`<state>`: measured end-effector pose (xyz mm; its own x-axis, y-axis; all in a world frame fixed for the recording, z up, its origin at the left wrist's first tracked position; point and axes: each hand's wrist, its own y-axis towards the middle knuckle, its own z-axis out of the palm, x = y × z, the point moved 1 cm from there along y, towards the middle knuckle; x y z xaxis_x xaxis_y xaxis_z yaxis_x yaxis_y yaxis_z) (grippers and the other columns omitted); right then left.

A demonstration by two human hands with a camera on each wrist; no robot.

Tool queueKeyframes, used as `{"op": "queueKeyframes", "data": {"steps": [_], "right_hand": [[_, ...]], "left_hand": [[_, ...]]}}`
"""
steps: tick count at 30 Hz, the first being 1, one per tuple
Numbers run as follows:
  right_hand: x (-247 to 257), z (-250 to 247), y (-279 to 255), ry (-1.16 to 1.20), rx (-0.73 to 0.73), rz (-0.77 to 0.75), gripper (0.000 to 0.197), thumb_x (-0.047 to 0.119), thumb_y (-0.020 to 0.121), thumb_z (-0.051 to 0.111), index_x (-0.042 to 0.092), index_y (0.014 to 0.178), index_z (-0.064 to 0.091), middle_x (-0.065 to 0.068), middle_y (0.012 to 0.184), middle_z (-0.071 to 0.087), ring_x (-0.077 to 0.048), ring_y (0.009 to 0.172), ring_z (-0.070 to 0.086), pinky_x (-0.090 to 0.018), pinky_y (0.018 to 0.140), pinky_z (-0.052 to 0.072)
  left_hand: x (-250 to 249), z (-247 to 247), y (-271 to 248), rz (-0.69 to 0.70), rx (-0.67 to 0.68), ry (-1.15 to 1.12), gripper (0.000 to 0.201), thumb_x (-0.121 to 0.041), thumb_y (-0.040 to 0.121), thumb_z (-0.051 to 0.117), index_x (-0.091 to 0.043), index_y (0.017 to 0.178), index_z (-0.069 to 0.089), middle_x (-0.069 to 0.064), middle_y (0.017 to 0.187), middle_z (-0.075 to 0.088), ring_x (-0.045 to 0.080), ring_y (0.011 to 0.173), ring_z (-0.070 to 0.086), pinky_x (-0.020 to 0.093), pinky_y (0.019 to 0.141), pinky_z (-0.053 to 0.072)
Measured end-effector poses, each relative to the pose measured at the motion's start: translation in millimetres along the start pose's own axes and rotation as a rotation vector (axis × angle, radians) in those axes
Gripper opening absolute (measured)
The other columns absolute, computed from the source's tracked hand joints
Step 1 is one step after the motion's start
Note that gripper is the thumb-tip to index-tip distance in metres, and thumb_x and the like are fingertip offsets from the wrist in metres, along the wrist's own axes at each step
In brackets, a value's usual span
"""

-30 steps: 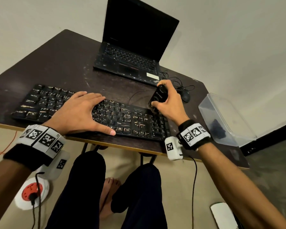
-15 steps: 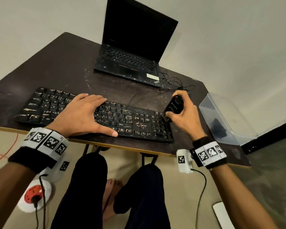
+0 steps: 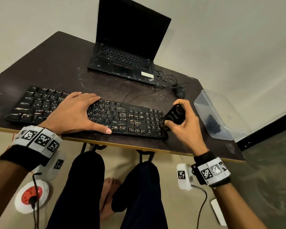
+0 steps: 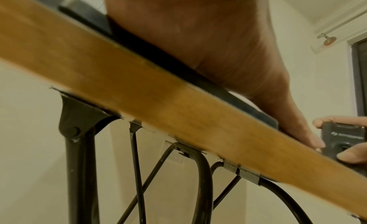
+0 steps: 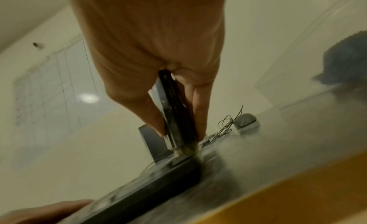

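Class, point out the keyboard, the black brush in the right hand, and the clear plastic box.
keyboard [image 3: 135, 119], head view, keys left of the number pad.
black brush [image 3: 174, 114], head view, its black handle.
clear plastic box [image 3: 221, 109], head view, its clear wall.

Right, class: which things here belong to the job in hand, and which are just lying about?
In use: keyboard, under the flat left hand; black brush, gripped by the right hand, bristles at the keyboard's right end.
Lying about: laptop; mouse with tangled cable; clear plastic box.
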<state>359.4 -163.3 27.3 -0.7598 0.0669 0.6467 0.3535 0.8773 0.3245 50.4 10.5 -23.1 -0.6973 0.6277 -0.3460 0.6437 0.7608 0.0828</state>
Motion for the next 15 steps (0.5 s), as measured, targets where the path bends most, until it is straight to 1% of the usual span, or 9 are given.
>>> {"op": "queueKeyframes", "data": {"steps": [1, 3, 5, 7, 9, 10, 11, 14, 15], "right_hand": [[4.4, 3.0, -4.5, -0.002, 0.030, -0.036, 0.060, 0.004, 0.080, 0.084, 0.034, 0.120, 0.052, 0.019, 0.096, 0.067, -0.006, 0.086, 0.068, -0.044, 0.082, 0.060], [8.5, 7.3, -10.5, -0.007, 0.080, -0.068, 0.059, 0.005, 0.082, 0.084, 0.035, 0.121, 0.051, 0.012, 0.095, 0.069, -0.013, 0.085, 0.072, -0.047, 0.079, 0.062], [3.8, 3.7, -5.9, -0.007, 0.025, -0.021, 0.059, 0.005, 0.082, 0.084, 0.035, 0.121, 0.051, 0.011, 0.095, 0.069, -0.015, 0.084, 0.072, -0.051, 0.078, 0.062], [3.1, 2.4, -6.4, 0.008, -0.013, 0.009, 0.060, 0.005, 0.082, 0.083, 0.035, 0.122, 0.051, 0.014, 0.098, 0.068, -0.015, 0.085, 0.072, -0.051, 0.080, 0.063], [12.2, 8.4, -13.2, -0.006, 0.041, -0.064, 0.059, 0.005, 0.083, 0.083, 0.035, 0.122, 0.051, 0.011, 0.096, 0.068, -0.018, 0.081, 0.072, -0.049, 0.077, 0.062], [14.7, 10.6, -16.2, -0.018, 0.063, -0.089, 0.058, 0.006, 0.083, 0.083, 0.034, 0.122, 0.051, 0.010, 0.095, 0.068, -0.018, 0.080, 0.072, -0.047, 0.076, 0.062], [13.1, 10.3, -15.8, -0.024, 0.052, -0.080, 0.058, 0.006, 0.083, 0.083, 0.035, 0.122, 0.051, 0.011, 0.095, 0.068, -0.017, 0.080, 0.072, -0.046, 0.077, 0.062], [8.2, 6.4, -11.6, 0.029, -0.046, 0.032, 0.060, 0.006, 0.082, 0.084, 0.035, 0.123, 0.051, 0.019, 0.097, 0.067, -0.010, 0.085, 0.071, -0.049, 0.081, 0.062], [11.5, 8.8, -14.3, 0.041, -0.043, 0.017, 0.060, 0.005, 0.082, 0.084, 0.034, 0.123, 0.051, 0.019, 0.096, 0.067, -0.010, 0.085, 0.071, -0.049, 0.081, 0.062]], "left_hand": [[0.5, 0.0, -0.3, -0.003, -0.005, -0.005, 0.152, -0.112, 0.038, 0.044, -0.021, 0.160, 0.038, -0.003, 0.166, 0.036, 0.011, 0.153, 0.028, 0.031, 0.128, 0.005], [2.0, 0.1, -1.0, -0.010, 0.005, -0.015, 0.151, -0.111, 0.040, 0.045, -0.021, 0.160, 0.037, -0.003, 0.167, 0.036, 0.011, 0.154, 0.028, 0.029, 0.127, 0.004], [2.1, 0.2, 0.5, -0.006, 0.001, -0.006, 0.151, -0.112, 0.040, 0.045, -0.021, 0.160, 0.038, -0.003, 0.166, 0.037, 0.011, 0.153, 0.029, 0.031, 0.128, 0.005], [1.6, 0.1, 0.8, 0.001, 0.008, 0.005, 0.152, -0.113, 0.039, 0.044, -0.020, 0.160, 0.038, -0.003, 0.166, 0.037, 0.012, 0.153, 0.030, 0.033, 0.129, 0.006], [2.4, 0.4, -0.8, -0.011, 0.005, -0.007, 0.152, -0.112, 0.039, 0.044, -0.021, 0.160, 0.037, -0.003, 0.166, 0.036, 0.012, 0.154, 0.028, 0.031, 0.128, 0.005], [1.9, 0.2, -1.2, -0.018, 0.006, -0.014, 0.152, -0.112, 0.038, 0.044, -0.021, 0.160, 0.037, -0.003, 0.166, 0.036, 0.012, 0.154, 0.028, 0.030, 0.127, 0.004], [1.6, -0.1, -0.7, -0.018, 0.009, -0.016, 0.153, -0.112, 0.038, 0.044, -0.021, 0.160, 0.037, -0.003, 0.166, 0.036, 0.012, 0.154, 0.028, 0.030, 0.127, 0.004], [1.2, -1.0, 0.9, -0.009, 0.013, -0.003, 0.155, -0.113, 0.037, 0.043, -0.020, 0.160, 0.037, -0.002, 0.166, 0.037, 0.012, 0.153, 0.029, 0.032, 0.128, 0.005], [1.8, -1.0, 0.4, -0.008, 0.014, -0.003, 0.155, -0.113, 0.037, 0.043, -0.020, 0.160, 0.037, -0.002, 0.166, 0.037, 0.012, 0.153, 0.029, 0.032, 0.127, 0.005]]}}
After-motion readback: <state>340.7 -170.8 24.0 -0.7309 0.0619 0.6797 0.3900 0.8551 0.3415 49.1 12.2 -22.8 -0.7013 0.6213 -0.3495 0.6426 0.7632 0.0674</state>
